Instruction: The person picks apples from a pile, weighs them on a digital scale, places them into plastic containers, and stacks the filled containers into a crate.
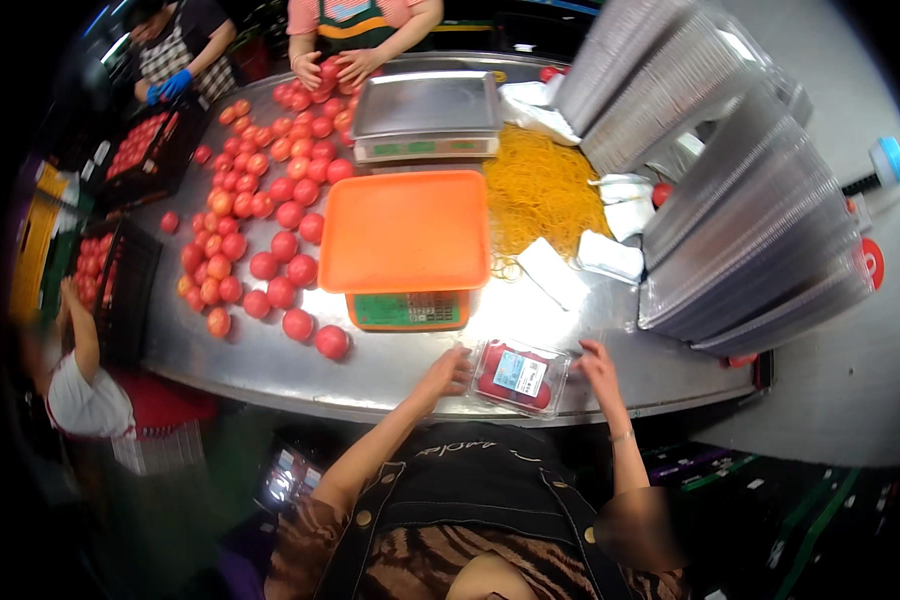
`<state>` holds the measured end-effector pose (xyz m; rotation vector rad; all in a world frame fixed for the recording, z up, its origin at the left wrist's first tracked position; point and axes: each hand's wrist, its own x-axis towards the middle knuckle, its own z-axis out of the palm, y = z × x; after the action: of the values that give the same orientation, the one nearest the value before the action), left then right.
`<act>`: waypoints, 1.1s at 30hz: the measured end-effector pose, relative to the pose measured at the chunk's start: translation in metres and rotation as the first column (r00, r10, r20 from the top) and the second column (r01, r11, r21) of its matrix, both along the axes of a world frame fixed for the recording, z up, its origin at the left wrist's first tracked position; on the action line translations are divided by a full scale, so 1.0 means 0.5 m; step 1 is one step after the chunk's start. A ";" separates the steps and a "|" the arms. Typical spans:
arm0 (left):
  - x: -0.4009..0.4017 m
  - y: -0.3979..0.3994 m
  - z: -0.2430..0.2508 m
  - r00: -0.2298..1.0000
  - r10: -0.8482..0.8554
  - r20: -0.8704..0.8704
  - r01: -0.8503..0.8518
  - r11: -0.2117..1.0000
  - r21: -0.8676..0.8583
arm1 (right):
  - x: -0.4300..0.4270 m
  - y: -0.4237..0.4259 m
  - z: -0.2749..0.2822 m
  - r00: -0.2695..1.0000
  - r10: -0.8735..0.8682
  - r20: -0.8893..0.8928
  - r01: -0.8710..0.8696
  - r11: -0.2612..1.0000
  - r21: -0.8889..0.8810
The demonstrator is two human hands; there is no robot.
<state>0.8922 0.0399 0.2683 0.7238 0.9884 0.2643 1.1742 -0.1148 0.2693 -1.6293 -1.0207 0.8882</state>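
Observation:
A clear plastic clamshell box of tomatoes lies at the table's front edge before me, with a printed label on top. At its left side is my left hand, fingers slightly spread; whether they touch the plastic I cannot tell. My right hand is just off the box's right side, thumb and fingers apart and nothing in them. Beyond the box stands a scale with an orange tray and a green keypad panel. Loose tomatoes spread over the steel table to its left.
Stacked clear plastic trays rise at the right. Yellow rubber bands and white label bundles lie near them. A second scale stands farther back. Across the table a person's hands touch tomatoes; other people stand left by tomato crates.

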 end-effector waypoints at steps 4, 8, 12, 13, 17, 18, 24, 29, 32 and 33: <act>-0.025 -0.015 0.015 0.959 -0.254 -0.123 0.271 0.951 0.151 | -0.074 -0.061 0.018 1.000 0.025 -0.012 -0.026 0.992 -0.120; -0.044 -0.018 0.021 0.973 -0.211 0.093 0.212 0.977 0.002 | -0.133 -0.089 0.057 0.814 -0.244 -0.528 0.104 0.954 -0.281; -0.051 -0.033 0.010 0.966 -0.127 0.227 0.145 0.987 -0.063 | -0.132 -0.108 0.034 0.622 -0.301 -0.723 0.085 0.944 -0.319; -0.052 -0.035 0.008 0.973 -0.073 0.218 0.093 0.992 -0.080 | -0.134 -0.098 0.045 0.616 -0.263 -0.743 0.050 0.954 -0.296; -0.037 -0.041 0.012 0.987 -0.034 0.158 0.041 0.998 -0.042 | -0.127 -0.089 0.039 0.647 -0.268 -0.714 0.012 0.940 -0.341; -0.037 -0.036 0.016 0.986 -0.040 0.159 0.047 0.998 -0.039 | -0.122 -0.087 0.033 0.646 -0.270 -0.714 0.018 0.941 -0.339; -0.072 0.025 0.023 0.980 -0.079 0.182 0.074 0.997 0.031 | 0.037 0.053 -0.027 1.000 0.030 0.002 -0.026 0.902 -0.431; -0.019 0.066 0.035 0.981 -0.193 -0.012 0.189 0.945 0.268 | 0.095 0.224 -0.048 0.431 0.054 0.901 -0.016 0.999 -0.052; 0.019 0.079 0.048 0.977 -0.202 -0.062 0.211 0.920 0.330 | 0.122 0.231 -0.026 0.474 0.167 0.865 0.061 0.973 -0.221; 0.026 0.084 0.031 0.974 -0.214 -0.077 0.227 0.897 0.380 | 0.147 0.212 -0.021 0.457 0.177 0.872 0.145 0.952 -0.270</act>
<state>0.9052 0.0819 0.2838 1.1982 0.8836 0.2520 1.2475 -0.0091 0.2586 -2.4609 -1.6632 0.0810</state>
